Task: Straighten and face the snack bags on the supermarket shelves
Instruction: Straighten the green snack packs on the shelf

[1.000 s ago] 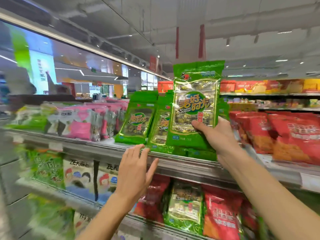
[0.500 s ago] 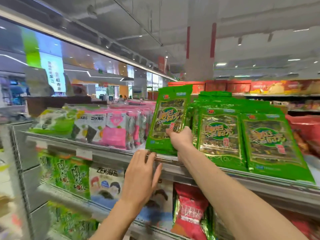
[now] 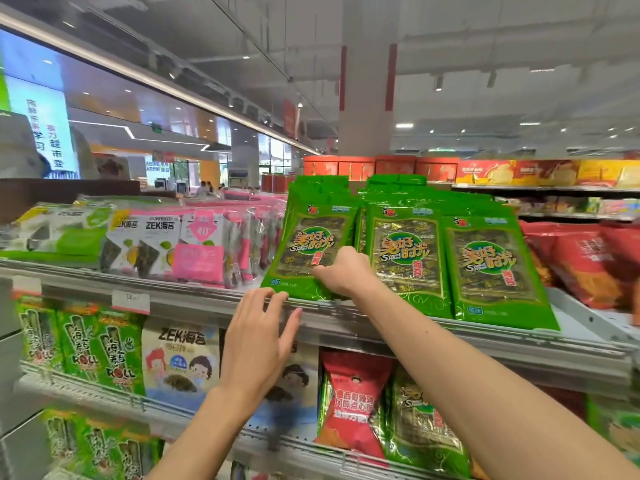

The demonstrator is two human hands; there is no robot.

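1. Top shelf of a supermarket snack aisle, seen from head height, metal shelf edge (image 3: 194, 299) running left to right.
2. Right hand (image 3: 344, 271) gripping the lower right corner of a green seaweed bag (image 3: 308, 247), thumb across the front, fingers curled behind; bag upright, tipped slightly back, bottom edge down at the shelf lip.
3. Held low at the corner, probably to steer the bag square and keep its label facing the aisle.
4. Set just left of two matching green bags (image 3: 405, 258), (image 3: 491, 268), likely starting a third front facing so the row reads evenly.
5. Left hand (image 3: 258, 344) released, fingers straight and spread, fingertips at the shelf edge just below the held bag; holding nothing, seemingly placed to steady or catch the bag.
6. Pink and white seaweed packs (image 3: 197, 251) crowded further left on the same shelf, leaning unevenly; red bags (image 3: 585, 261) to the right.
7. Lower shelf: green roll packs (image 3: 86, 348), a white cartoon bag (image 3: 180, 362), a red bag (image 3: 353, 403).
8. Compared with a second ago: bag then lifted high above the row, clear of the shelf; half a second ago, lower and leftward; now seated at the shelf front. Left hand risen a little toward the edge, open throughout.
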